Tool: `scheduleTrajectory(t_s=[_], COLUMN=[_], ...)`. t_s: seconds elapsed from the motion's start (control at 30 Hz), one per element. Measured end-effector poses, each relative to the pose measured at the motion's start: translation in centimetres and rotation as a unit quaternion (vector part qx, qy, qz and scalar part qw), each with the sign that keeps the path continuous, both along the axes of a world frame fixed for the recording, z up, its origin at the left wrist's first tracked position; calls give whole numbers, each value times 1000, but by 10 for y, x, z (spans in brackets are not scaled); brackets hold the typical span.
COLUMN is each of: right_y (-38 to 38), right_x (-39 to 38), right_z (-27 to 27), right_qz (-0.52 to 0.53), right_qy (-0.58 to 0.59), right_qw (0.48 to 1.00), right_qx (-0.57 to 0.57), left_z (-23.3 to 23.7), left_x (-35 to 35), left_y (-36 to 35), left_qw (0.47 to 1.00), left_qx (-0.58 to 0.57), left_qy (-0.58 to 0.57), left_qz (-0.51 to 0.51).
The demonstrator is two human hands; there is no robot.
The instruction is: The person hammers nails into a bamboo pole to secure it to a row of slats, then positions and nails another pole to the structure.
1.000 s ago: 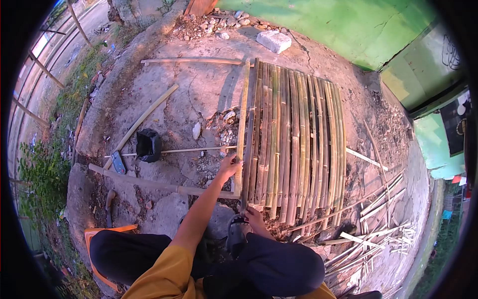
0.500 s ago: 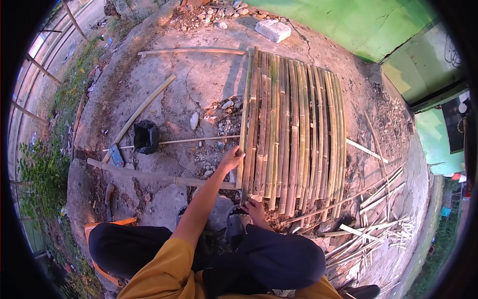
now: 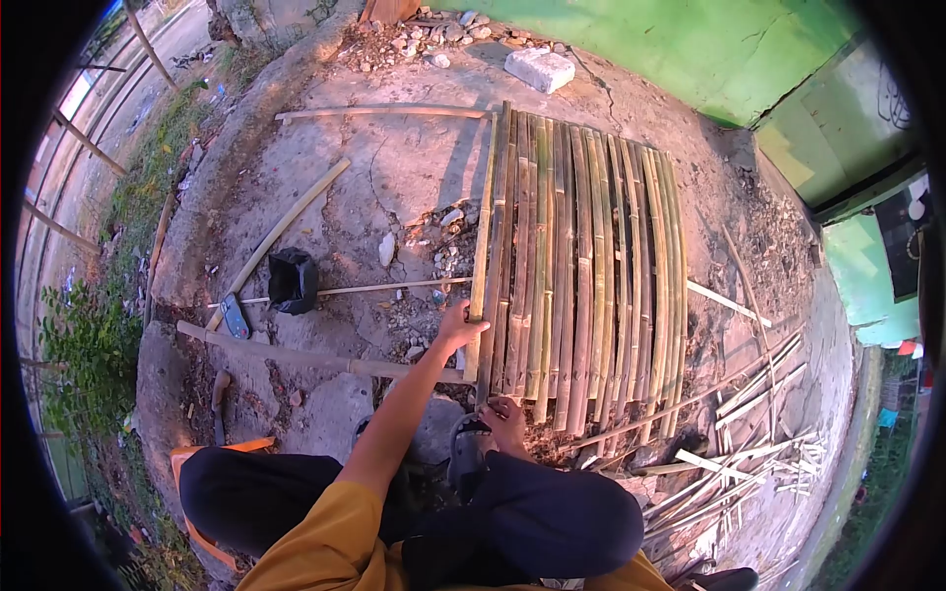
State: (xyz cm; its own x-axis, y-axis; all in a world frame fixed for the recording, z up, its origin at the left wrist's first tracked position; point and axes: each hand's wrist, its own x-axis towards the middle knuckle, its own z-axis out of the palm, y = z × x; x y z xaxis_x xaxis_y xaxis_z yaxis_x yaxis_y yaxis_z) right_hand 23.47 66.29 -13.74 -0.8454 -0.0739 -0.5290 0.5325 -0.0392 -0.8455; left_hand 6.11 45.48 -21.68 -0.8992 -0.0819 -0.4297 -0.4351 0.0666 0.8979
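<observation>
A panel of bamboo strips (image 3: 552, 286) lies on the ground ahead of me, its strips side by side over crosspieces. My left hand (image 3: 457, 329) is closed around the paler bamboo strip (image 3: 484, 246) at the panel's left edge, near its lower end. Lower down, my right hand (image 3: 506, 426) has its fingers curled at the near end of the darker bamboo strip (image 3: 500, 236) beside it. Its fingertips are partly hidden, so the exact grip is hard to see. Under the panel's left side, a bamboo crosspiece (image 3: 325, 362) sticks out to the left.
A black plastic container (image 3: 293, 282) stands left, with a blue-handled saw (image 3: 236, 317) beside it. A wooden-handled knife (image 3: 220, 394) and an orange frame (image 3: 202, 455) lie near my left knee. Loose bamboo slats (image 3: 729, 473) are heaped right. Farther off are a white block (image 3: 540, 70) and green wall (image 3: 680, 44).
My left hand has slid slightly toward me along the edge strip. My right hand has turned a little at the strip's end. The whole view has shifted slightly.
</observation>
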Motion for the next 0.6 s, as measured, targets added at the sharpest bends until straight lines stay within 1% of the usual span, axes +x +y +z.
scheduleTrajectory(t_s=[0.07,0.1,0.17,0.2,0.27,0.3,0.33,0.37,0.4,0.43,0.5,0.57,0.6], right_y=[0,1,1,0,-1,0,0,1,1,0,2,4,4], right_x=[-1,-2,-3,-4,-5,-7,-8,-9,-11,-13,-15,-14,-13], right_z=[-6,-7,-5,-2,3,5,8,10,12,14,4,-3,-4], right_qz=[-15,-32,-33,-34,-28,-22,-22,0,23,24,62,61,59], right_qy=[-11,-26,-32,-40,-39,-39,-39,-15,10,12,76,88,99], right_qw=[1000,999,999,998,999,999,999,999,997,997,988,988,988], right_qx=[-17,-33,-30,-28,-11,8,8,37,66,67,123,113,103], left_z=[-4,-4,-7,-10,-16,4,24,30,35,41,55,64,66], left_x=[-3,-6,-8,-8,-9,-8,-5,-2,0,2,1,3,3], left_y=[6,8,8,7,6,5,5,4,4,5,7,9,9], left_qw=[996,996,988,988,997,997,996,988,988,989,990,995,995], left_qx=[-78,-77,-146,-147,-34,-34,43,120,120,114,109,40,40], left_qy=[14,17,34,36,14,15,0,-16,-15,-6,6,-13,-14], left_qz=[30,30,30,31,70,70,83,96,96,90,85,86,85])
